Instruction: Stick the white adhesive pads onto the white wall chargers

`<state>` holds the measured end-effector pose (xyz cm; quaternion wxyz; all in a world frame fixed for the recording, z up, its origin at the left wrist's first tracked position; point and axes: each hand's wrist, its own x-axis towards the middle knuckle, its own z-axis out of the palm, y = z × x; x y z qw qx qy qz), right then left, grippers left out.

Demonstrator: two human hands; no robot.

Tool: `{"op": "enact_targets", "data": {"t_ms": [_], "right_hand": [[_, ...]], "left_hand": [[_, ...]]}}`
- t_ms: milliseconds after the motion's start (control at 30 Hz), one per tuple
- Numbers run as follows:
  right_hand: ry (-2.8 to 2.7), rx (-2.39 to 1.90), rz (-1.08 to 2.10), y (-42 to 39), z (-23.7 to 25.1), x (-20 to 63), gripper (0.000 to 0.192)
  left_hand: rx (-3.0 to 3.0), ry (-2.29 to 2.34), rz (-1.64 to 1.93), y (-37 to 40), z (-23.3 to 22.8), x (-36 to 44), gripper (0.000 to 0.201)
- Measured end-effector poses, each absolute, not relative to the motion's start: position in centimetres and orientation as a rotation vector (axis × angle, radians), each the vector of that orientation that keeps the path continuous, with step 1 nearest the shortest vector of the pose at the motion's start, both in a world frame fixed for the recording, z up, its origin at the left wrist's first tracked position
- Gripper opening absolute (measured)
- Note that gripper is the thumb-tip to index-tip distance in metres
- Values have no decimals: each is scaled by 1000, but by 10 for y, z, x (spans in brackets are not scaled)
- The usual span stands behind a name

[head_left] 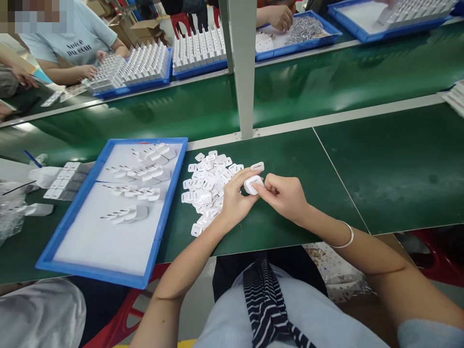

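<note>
My left hand (237, 195) is closed round a small white plug adapter (252, 185), its rounded square face turned up. A loose white cover plate (257, 166) with a dark slot sticks out at the tips of the same hand's fingers. My right hand (288, 195) has its fingers curled and its thumb pressed on the adapter's face. Beside and partly behind my left hand lies a heap of similar white cover plates (206, 183) on the green table. To the left, a blue-rimmed tray (165, 212) holds several rows of white pronged adapters (145, 193).
A grey post (246, 72) rises at the table's back edge. More white adapters (65, 181) and clear plastic bags (10, 220) lie at far left. Beyond the green divider, a co-worker (76, 38) handles pronged pieces in blue trays (134, 87); another hand (279, 18) reaches over metal parts (306, 29).
</note>
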<state>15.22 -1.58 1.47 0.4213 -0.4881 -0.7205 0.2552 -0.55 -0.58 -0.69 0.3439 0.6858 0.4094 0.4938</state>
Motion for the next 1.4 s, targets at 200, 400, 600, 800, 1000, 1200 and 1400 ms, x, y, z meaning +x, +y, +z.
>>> {"op": "enact_targets", "data": {"t_ms": [200,400,600,800,1000,1200,1400], "right_hand": [[-1604,-1101,938,-13,19,154,51],[-1394,-823,1540,-2,28,166,51],[-1610,-796,1365,-2,25,165,46],[-1797,-966,810,-4,10,160,43],[-1803,-1155,564,-5,-3,152,52],[-1790,-1191,621,-3,-1,155,51],[-1582,-945,843,-3,2,165,38]], "left_hand": [[1695,967,1267,-7,-3,0,35],[1678,870,1307,-6,1,1,45],[1642,883,1288,-6,-2,-3,49],[1647,935,1199,-4,-7,-4,36],[1725,1014,1207,1,-17,-3,29],[1820,1097,1124,11,-14,-5,32],[1955,1270,802,-33,44,-62,36]]}}
